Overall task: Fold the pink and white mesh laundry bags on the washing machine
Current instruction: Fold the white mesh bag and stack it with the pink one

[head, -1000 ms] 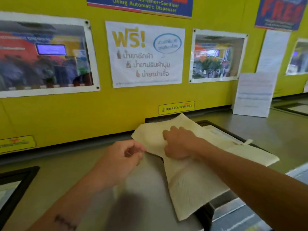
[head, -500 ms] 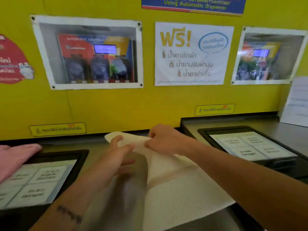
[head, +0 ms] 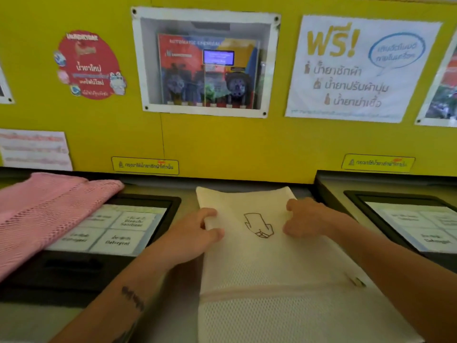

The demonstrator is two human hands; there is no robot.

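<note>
A white mesh laundry bag lies flat on the grey washing machine top, running from the back wall to the front edge, with a small line drawing on it and a zipper band across its near part. My left hand pinches the bag's left edge between thumb and fingers. On the bag's right side, at about the same height, my right hand presses down with curled fingers. A pink mesh laundry bag lies folded at the far left, partly over a detergent panel.
A black-framed detergent panel sits left of the white bag and another panel is at the right. The yellow wall with posters and a windowed dispenser stands right behind the machines.
The view has swung left, bringing the pink bag into sight. The white bag has been spread flat and straight, and my hands have moved apart to its left and right edges.
</note>
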